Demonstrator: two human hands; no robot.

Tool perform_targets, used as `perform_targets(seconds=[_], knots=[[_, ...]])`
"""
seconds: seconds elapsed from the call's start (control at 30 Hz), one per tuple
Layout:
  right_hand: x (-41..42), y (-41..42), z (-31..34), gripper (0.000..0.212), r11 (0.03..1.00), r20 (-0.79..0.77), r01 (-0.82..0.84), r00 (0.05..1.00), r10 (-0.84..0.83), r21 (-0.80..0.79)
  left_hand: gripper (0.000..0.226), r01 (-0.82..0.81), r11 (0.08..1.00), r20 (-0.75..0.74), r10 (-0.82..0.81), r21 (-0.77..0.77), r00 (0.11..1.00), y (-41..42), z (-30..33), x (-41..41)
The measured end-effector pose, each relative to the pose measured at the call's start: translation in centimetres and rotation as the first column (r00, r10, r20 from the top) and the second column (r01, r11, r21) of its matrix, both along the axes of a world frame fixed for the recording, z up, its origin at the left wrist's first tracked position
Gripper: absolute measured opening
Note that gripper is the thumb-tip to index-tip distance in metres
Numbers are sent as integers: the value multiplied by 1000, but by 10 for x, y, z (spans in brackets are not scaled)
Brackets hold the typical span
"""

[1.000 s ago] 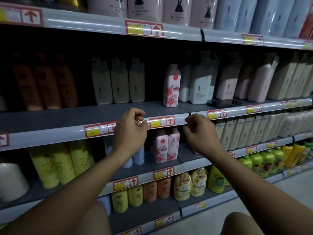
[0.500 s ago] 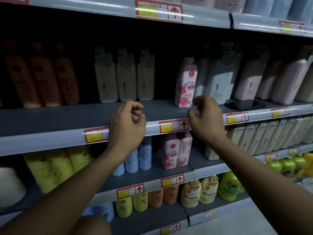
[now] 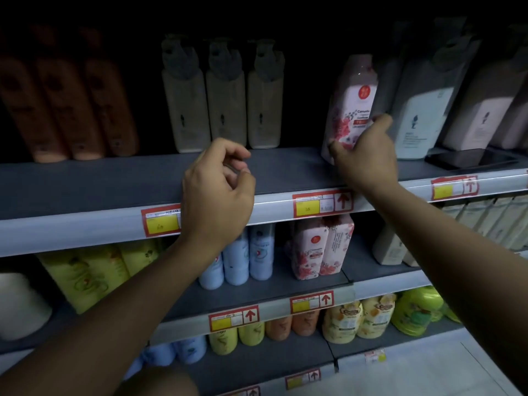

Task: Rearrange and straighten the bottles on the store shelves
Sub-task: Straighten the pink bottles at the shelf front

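Observation:
A pink-and-white floral bottle stands tilted on the upper grey shelf, right of centre. My right hand grips its lower part, thumb on the left edge, fingers round the right side. My left hand hovers over the shelf's front rail with its fingers loosely curled and nothing in it. Three beige pump bottles stand in a row behind my left hand. Two more floral bottles stand on the shelf below.
Brown bottles stand at the upper left, white and pale pink pump bottles at the right. A dark phone lies flat on the upper shelf's right part. Blue bottles, yellow bottles and orange ones fill lower shelves.
My right hand rose from the shelf rail to the floral bottle and closed on it, and the bottle now leans. My left hand stayed near the rail. The view moved closer and upward.

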State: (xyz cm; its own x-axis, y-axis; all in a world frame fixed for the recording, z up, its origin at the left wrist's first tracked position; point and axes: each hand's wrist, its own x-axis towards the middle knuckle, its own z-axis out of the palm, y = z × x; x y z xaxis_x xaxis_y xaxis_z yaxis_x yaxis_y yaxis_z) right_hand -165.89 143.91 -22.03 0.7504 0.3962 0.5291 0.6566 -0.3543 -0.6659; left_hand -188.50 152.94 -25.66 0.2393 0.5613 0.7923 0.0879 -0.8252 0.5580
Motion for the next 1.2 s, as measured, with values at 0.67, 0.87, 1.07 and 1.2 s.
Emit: perform_targets(seconds=[0.67, 0.87, 1.07, 1.2], knots=[[-13, -5, 3, 66, 998, -11, 57, 998, -57, -3, 17, -31, 999, -112, 28, -23, 993, -13, 11, 8], [-31, -32, 5, 65, 994, 16, 26, 999, -28, 110, 17, 41, 998, -176, -50, -54, 983, -26, 19, 19], [-46, -74, 2, 67, 989, 49, 29, 998, -37, 146, 27, 108, 986, -249, -138, -129, 959, -53, 19, 28], [-46, -105, -10, 68, 992, 25, 34, 999, -37, 125, 30, 120, 979, -318, -168, -164, 933, -73, 11, 29]])
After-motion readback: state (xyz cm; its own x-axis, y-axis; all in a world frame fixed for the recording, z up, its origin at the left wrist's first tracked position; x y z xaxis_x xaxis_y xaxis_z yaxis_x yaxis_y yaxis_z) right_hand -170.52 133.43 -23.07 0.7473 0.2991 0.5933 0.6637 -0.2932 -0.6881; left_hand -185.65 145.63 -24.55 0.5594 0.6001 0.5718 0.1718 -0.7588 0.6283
